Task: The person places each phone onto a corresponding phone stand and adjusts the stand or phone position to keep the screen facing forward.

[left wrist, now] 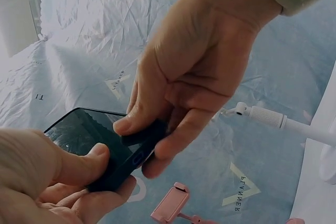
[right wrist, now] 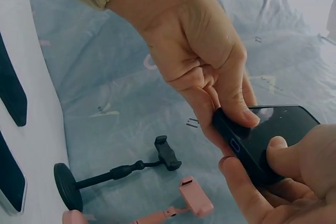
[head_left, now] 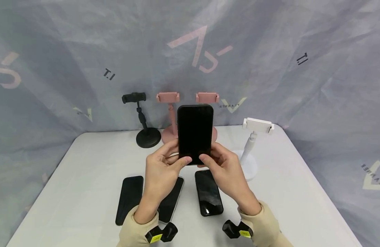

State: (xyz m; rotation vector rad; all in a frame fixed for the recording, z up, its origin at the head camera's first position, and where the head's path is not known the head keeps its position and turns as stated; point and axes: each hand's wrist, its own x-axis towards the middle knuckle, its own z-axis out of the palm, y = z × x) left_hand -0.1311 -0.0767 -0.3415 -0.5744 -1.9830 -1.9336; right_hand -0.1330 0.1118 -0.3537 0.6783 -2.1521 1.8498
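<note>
Both hands hold a black smartphone (head_left: 194, 133) upright above the table, its dark screen facing the head camera. On its lower left side, the left hand (head_left: 160, 175) grips it with the thumb over the bottom corner of the screen. Mirroring that, the right hand (head_left: 228, 171) grips the lower right side, thumb on the other corner. Fingers of both hands curl behind the phone. In the right wrist view, the phone's bottom edge (right wrist: 235, 146) shows a charging port between the hands.
On the white table (head_left: 85, 171) lie a left phone (head_left: 129, 199), a middle phone (head_left: 171, 202) partly under the left forearm, and a right phone (head_left: 208, 193). Behind stand a black phone stand (head_left: 148, 137), two pink stands (head_left: 167, 97), one partly hidden, and a white stand (head_left: 258, 125).
</note>
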